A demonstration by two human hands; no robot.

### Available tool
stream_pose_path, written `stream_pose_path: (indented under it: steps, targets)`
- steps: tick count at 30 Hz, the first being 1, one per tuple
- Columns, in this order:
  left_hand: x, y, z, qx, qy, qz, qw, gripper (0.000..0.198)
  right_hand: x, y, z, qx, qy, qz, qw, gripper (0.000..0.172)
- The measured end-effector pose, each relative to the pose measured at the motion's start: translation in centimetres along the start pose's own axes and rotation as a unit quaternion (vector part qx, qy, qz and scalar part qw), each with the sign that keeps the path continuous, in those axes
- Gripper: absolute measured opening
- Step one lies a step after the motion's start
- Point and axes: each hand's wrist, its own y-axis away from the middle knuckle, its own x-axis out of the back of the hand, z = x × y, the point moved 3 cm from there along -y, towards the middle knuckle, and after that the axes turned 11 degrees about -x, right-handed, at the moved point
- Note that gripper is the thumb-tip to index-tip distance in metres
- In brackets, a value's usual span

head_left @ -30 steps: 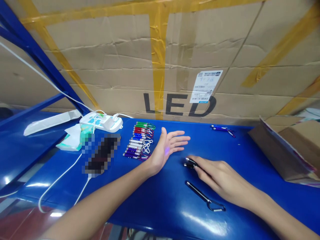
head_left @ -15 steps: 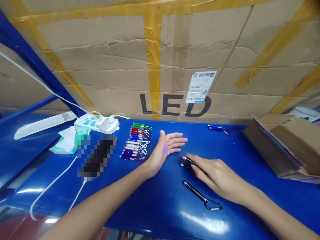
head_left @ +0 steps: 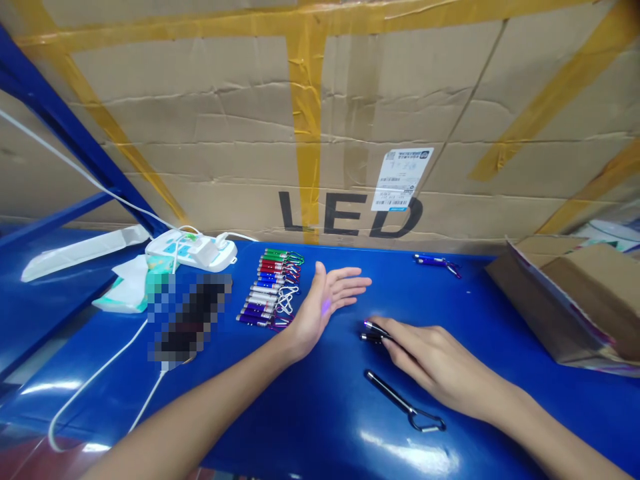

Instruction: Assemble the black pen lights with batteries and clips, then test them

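My left hand point(head_left: 323, 303) is held up with fingers spread and nothing in it; a violet light spot shows on its palm. My right hand point(head_left: 425, 347) pinches a small black flashlight point(head_left: 377, 329), whose tip glows violet toward the left palm. A second black flashlight point(head_left: 371, 339) lies just below it, beside the fingertips. Nearer me, another black flashlight point(head_left: 393, 390) with a carabiner lies on the blue table point(head_left: 300, 420). Left of my left hand is a column of several small flashlights point(head_left: 267, 290) in green, red, blue, silver and purple, with carabiners.
Two blue flashlights point(head_left: 430, 261) lie at the back. An open cardboard box point(head_left: 555, 313) stands at right. On the left are a white power strip point(head_left: 210, 257), a tissue pack point(head_left: 125, 287), a blurred dark device point(head_left: 193, 320) and white cables. A large taped carton point(head_left: 225, 133) walls the back.
The view has shifted slightly. Both hands keep nearly the same pose, and the violet spot stays on my left palm.
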Motion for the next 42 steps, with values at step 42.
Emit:
stream_pose_path:
  steps: [42]
  targets:
    - [-0.2, 0.1, -0.6, -0.008, -0.048, -0.039, 0.998, 0.085, -0.1, 0.2, -0.3, -0.004, 0.044, -0.008, 0.999, 0.023]
